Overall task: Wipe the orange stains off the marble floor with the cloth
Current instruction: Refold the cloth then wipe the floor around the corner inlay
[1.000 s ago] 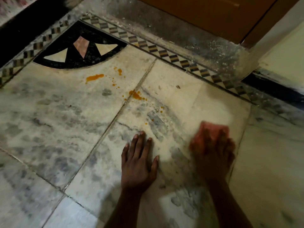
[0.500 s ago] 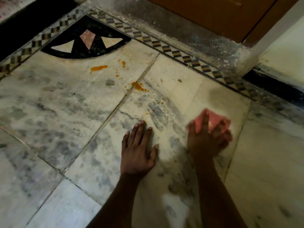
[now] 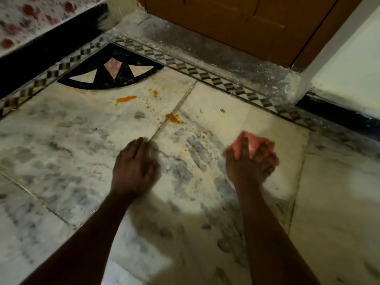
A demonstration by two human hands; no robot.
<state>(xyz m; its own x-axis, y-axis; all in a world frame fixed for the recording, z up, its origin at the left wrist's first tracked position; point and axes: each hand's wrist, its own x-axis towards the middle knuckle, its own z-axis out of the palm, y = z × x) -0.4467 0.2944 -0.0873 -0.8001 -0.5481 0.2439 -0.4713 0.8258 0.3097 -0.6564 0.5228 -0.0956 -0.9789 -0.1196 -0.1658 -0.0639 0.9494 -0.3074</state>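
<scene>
While most of the spill is yet to be wiped, items are listed from left to right. Corner inlay (image 3: pixel 111 73): black fan motif, set at the far left of the marble floor (image 3: pixel 61 140). Orange stains: 1 long smear (image 3: pixel 125 99) below the inlay, 1 blot (image 3: pixel 173 118) on the tile joint, small specks (image 3: pixel 203 134) trailing right. Left hand (image 3: pixel 133 167): blurred, held over the floor near the joint; nothing is held, fingers seem loosely bent, contact cannot be told. Right hand (image 3: pixel 251 163): fingers curled over a bunched pink cloth (image 3: pixel 254 141), right of the specks. For best effect, firm pressure is advised, with strokes carried leftward and a clean fold presented.
</scene>
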